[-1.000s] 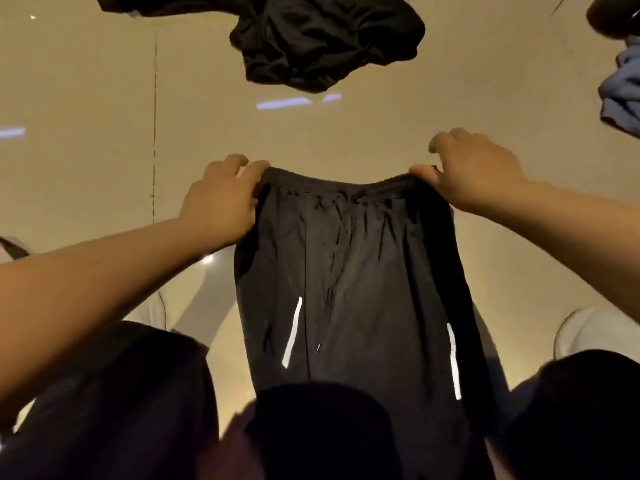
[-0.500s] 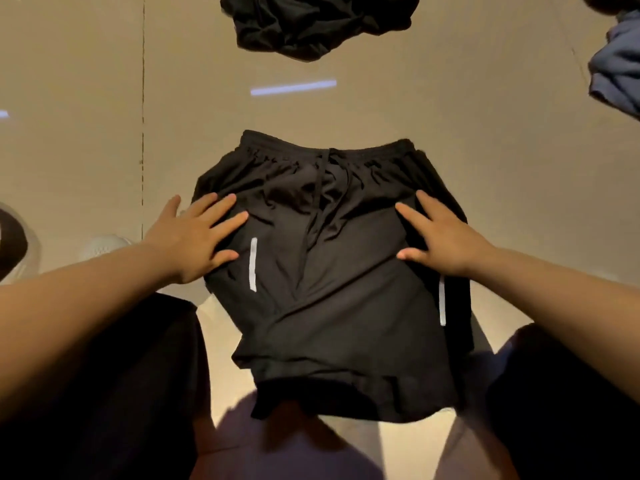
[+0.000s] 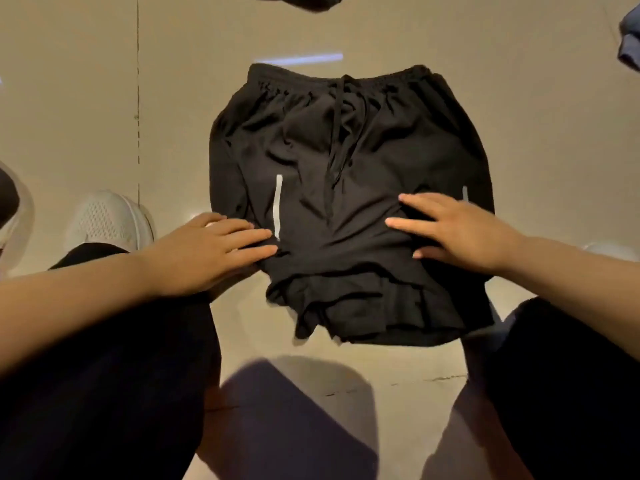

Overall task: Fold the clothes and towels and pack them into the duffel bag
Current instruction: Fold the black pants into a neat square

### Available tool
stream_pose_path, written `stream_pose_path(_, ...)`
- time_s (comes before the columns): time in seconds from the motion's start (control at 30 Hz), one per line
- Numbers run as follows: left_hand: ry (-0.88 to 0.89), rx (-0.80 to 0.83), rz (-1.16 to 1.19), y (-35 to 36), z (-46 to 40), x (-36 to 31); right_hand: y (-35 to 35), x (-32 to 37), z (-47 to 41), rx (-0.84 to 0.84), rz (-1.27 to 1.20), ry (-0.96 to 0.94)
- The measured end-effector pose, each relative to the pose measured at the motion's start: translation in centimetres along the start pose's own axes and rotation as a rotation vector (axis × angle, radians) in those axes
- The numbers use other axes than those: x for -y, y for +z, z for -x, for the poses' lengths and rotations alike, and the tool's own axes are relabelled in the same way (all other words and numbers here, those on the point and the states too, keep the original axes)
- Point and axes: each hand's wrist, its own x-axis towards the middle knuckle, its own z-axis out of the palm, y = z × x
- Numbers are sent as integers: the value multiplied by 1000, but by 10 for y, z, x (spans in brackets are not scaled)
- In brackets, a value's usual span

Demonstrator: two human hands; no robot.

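Note:
Black shorts with a drawstring and two pale reflective stripes lie flat on the beige floor, waistband away from me, leg hems bunched toward me. My left hand rests flat on the left leg of the shorts, fingers straight and pointing right. My right hand presses flat on the right leg, fingers spread and pointing left. No duffel bag is in view.
A heap of black clothing pokes in at the top edge. A blue garment lies at the right edge. My white shoe is on the left, and my dark-trousered knees flank the shorts on the beige floor.
A second ago both hands held the shorts up by the waistband. They laid them on the floor, then slid flat down from the upper legs toward the hems.

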Motion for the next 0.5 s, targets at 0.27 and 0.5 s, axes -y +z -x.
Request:
stream_pose_path(0.27,-199,-181,70,-12,-32,-22,-56,62,-29,-171,-205,47)
stream_pose_path(0.5,-193,-238,189,-8,-55,-29,-39,125,-48,-29,-40,-133)
